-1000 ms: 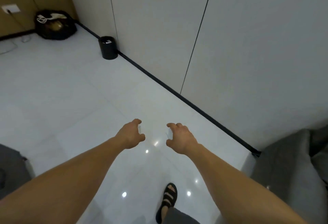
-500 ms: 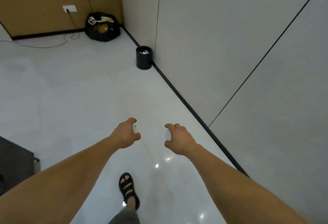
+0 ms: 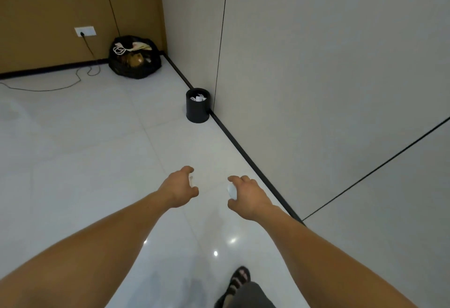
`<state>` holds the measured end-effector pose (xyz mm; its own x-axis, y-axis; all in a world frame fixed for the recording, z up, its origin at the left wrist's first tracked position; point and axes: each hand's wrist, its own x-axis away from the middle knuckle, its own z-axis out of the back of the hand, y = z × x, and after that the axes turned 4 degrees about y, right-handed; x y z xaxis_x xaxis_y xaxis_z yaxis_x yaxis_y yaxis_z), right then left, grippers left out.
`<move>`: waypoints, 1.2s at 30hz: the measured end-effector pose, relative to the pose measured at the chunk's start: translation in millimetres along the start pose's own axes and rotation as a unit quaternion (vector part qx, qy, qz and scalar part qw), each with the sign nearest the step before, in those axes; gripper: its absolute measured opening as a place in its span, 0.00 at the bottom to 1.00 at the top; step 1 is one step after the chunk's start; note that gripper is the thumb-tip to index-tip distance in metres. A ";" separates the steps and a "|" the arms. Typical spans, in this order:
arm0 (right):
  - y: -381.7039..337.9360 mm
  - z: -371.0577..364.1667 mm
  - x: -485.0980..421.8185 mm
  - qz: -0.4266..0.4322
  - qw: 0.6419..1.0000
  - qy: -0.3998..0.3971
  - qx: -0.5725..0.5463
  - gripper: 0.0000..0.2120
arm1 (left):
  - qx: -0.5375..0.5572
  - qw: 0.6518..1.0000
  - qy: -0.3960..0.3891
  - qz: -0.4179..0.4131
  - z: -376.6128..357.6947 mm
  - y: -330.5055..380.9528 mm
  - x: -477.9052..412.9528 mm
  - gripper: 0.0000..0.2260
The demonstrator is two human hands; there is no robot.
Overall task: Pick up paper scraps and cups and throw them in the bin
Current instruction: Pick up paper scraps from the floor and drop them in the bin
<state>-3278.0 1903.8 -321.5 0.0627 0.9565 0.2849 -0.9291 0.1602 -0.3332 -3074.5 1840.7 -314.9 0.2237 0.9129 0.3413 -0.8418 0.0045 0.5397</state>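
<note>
A small black round bin (image 3: 197, 107) stands on the white floor against the grey wall, with white paper scraps (image 3: 199, 97) showing inside it. Both my arms reach forward over the floor, short of the bin. My left hand (image 3: 179, 187) has its fingers curled round a small white thing (image 3: 191, 179), mostly hidden. My right hand (image 3: 248, 195) grips a white crumpled paper scrap (image 3: 231, 190) between thumb and fingers.
A full black rubbish bag (image 3: 134, 57) sits in the far corner by the brown wall. A black cable (image 3: 48, 88) runs from a wall socket (image 3: 85, 31) across the floor. A black skirting strip (image 3: 243, 151) lines the grey wall. My sandalled foot (image 3: 239, 281) is below.
I have walked closer to the bin, which now sits nearer and more central. Both hands keep their hold on the white scraps. The grey sofa has left the view.
</note>
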 end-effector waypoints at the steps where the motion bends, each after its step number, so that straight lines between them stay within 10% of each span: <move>1: 2.4 6.3 -20.1 0.001 1.000 0.001 -0.003 0.32 | 0.000 1.000 -0.001 0.001 4.1 3.9 -18.9 0.30; 18: 3.8 120.3 -350.6 0.104 0.994 -0.024 0.020 0.33 | 0.018 0.996 0.061 0.055 96.9 73.6 -300.9 0.30; 36: -83.4 164.7 -674.4 0.030 0.998 -0.054 0.010 0.33 | 0.015 0.999 0.012 0.034 246.0 17.8 -638.9 0.30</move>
<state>-3302.8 1205.2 -337.9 -0.0319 0.9323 0.3604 -0.9370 0.0976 -0.3353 -3111.6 1157.2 -334.1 0.1551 0.9200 0.3599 -0.8395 -0.0693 0.5389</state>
